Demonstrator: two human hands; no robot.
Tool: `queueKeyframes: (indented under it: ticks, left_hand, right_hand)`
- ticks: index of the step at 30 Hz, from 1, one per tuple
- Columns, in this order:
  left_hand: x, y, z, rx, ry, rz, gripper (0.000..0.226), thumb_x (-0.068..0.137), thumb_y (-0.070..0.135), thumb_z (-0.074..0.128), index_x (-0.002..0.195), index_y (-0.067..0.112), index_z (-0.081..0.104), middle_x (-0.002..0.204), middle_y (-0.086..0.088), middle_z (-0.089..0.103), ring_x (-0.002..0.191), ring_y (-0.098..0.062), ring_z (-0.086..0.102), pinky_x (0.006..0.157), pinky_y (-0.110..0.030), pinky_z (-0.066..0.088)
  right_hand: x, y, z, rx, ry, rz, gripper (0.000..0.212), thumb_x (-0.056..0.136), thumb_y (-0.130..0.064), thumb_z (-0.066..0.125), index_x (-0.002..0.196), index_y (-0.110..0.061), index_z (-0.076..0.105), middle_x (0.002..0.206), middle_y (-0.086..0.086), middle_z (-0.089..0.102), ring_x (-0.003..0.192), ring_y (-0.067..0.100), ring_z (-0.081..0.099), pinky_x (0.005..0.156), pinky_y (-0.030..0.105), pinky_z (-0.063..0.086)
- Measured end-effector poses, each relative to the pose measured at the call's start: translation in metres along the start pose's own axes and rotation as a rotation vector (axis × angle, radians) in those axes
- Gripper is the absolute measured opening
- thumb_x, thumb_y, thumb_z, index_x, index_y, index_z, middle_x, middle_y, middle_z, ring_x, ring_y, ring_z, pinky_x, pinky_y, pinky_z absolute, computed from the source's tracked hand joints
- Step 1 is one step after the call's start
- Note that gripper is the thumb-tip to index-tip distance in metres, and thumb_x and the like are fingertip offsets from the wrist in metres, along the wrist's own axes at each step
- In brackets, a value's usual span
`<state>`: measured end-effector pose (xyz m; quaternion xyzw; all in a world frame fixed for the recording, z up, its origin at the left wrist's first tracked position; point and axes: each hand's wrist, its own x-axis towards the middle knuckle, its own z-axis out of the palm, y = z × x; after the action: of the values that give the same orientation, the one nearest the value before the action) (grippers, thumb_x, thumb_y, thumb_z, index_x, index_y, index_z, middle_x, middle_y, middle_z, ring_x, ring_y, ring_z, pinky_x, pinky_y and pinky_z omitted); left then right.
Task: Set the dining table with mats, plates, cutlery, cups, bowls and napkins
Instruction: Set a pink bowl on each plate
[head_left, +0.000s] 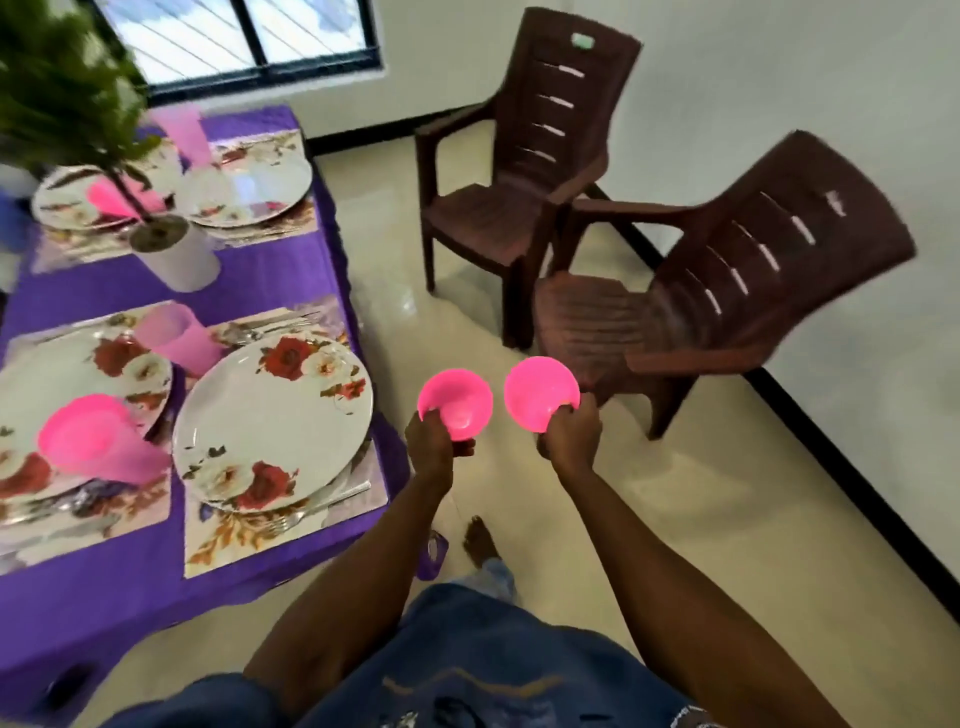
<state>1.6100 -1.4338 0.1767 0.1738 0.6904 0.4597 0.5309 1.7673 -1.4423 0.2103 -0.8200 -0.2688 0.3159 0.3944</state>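
A: What's biggest here?
B: The table (104, 597) under a purple cloth, at left. Two brown chairs (727, 291) stand apart from it on the floor.
A: And on the table?
B: Four floral plates (270, 415) on mats (249, 540), pink cups (171, 332), a potted plant (171, 249).
A: The hands?
B: Out over the floor, right of the table. The left hand (434, 441) pinches the rim of one pink bowl (460, 402); the right hand (571, 431) pinches a second bowl (537, 389).
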Motion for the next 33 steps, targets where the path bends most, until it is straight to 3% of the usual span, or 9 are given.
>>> queueKeyframes:
  ticks: [5, 12, 14, 17, 20, 23, 26, 29, 33]
  left_hand:
    - [0.041, 0.026, 0.022, 0.026, 0.204, 0.086, 0.038, 0.103, 0.029, 0.041, 0.122, 0.000, 0.057, 0.096, -0.023, 0.068, 0.040, -0.017, 0.062, 0.033, -0.021, 0.043]
    - [0.109, 0.098, 0.019, -0.068, 0.392, 0.129, 0.026, 0.099, 0.014, 0.042, 0.120, 0.006, 0.055, 0.100, -0.015, 0.065, 0.056, -0.022, 0.062, 0.036, -0.021, 0.045]
    - [0.122, 0.111, 0.007, -0.121, 0.511, 0.117, 0.019, 0.098, 0.015, 0.044, 0.114, 0.014, 0.053, 0.102, -0.009, 0.062, 0.069, -0.022, 0.060, 0.052, -0.024, 0.055]
    - [0.137, 0.108, -0.019, -0.203, 0.690, 0.030, 0.034, 0.088, 0.036, 0.046, 0.115, 0.017, 0.057, 0.114, -0.012, 0.065, 0.094, -0.031, 0.063, 0.081, -0.049, 0.057]
    - [0.133, 0.108, -0.049, -0.346, 0.817, 0.006, 0.024, 0.094, 0.029, 0.048, 0.112, 0.017, 0.057, 0.105, -0.019, 0.065, 0.079, -0.017, 0.067, 0.071, -0.033, 0.058]
    - [0.130, 0.103, -0.077, -0.420, 0.946, -0.062, 0.037, 0.096, 0.025, 0.049, 0.128, 0.008, 0.056, 0.117, -0.019, 0.062, 0.093, -0.029, 0.062, 0.069, -0.037, 0.054]
    - [0.128, 0.099, -0.089, -0.587, 1.064, -0.116, 0.042, 0.092, 0.028, 0.052, 0.131, 0.011, 0.053, 0.110, -0.017, 0.064, 0.079, -0.036, 0.069, 0.051, -0.034, 0.055]
    - [0.131, 0.101, -0.091, -0.721, 1.162, -0.130, 0.042, 0.094, 0.026, 0.052, 0.133, 0.012, 0.049, 0.111, -0.017, 0.061, 0.073, -0.034, 0.068, 0.051, -0.038, 0.058]
    - [0.139, 0.107, -0.084, -0.847, 1.266, -0.119, 0.045, 0.095, 0.026, 0.053, 0.138, 0.014, 0.047, 0.115, -0.016, 0.058, 0.074, -0.031, 0.065, 0.067, -0.055, 0.060]
  right_hand:
    - [0.059, -0.015, 0.069, -0.056, -0.119, -0.067, 0.041, 0.086, -0.020, 0.040, 0.123, -0.010, 0.053, 0.113, 0.022, 0.064, 0.095, 0.042, 0.063, 0.076, 0.056, 0.055]
    - [0.097, -0.106, 0.150, -0.191, -0.331, -0.193, 0.035, 0.091, -0.012, 0.041, 0.125, -0.008, 0.049, 0.114, 0.020, 0.061, 0.095, 0.043, 0.063, 0.076, 0.056, 0.056]
    - [0.098, -0.128, 0.187, -0.218, -0.414, -0.234, 0.035, 0.088, -0.014, 0.040, 0.121, -0.011, 0.050, 0.112, 0.020, 0.062, 0.093, 0.043, 0.063, 0.076, 0.056, 0.055]
    - [0.084, -0.149, 0.233, -0.284, -0.579, -0.318, 0.032, 0.086, -0.015, 0.038, 0.116, -0.012, 0.050, 0.108, 0.022, 0.063, 0.090, 0.043, 0.064, 0.077, 0.055, 0.055]
    - [0.059, -0.162, 0.268, -0.334, -0.749, -0.395, 0.037, 0.084, -0.016, 0.037, 0.118, -0.009, 0.050, 0.109, 0.023, 0.063, 0.094, 0.043, 0.063, 0.080, 0.052, 0.054]
    - [0.036, -0.170, 0.298, -0.418, -0.898, -0.464, 0.033, 0.089, -0.008, 0.040, 0.121, -0.006, 0.050, 0.116, 0.022, 0.061, 0.104, 0.040, 0.060, 0.085, 0.046, 0.051]
    - [0.018, -0.174, 0.328, -0.508, -1.087, -0.517, 0.043, 0.090, -0.008, 0.040, 0.132, -0.009, 0.047, 0.122, 0.020, 0.060, 0.105, 0.040, 0.061, 0.087, 0.047, 0.053]
    - [0.012, -0.181, 0.349, -0.551, -1.245, -0.561, 0.050, 0.084, -0.006, 0.039, 0.132, -0.012, 0.048, 0.119, 0.019, 0.061, 0.099, 0.039, 0.063, 0.081, 0.052, 0.056]
    - [0.017, -0.204, 0.367, -0.569, -1.434, -0.630, 0.046, 0.086, -0.009, 0.042, 0.130, -0.013, 0.053, 0.111, 0.017, 0.065, 0.086, 0.038, 0.067, 0.052, 0.030, 0.053]
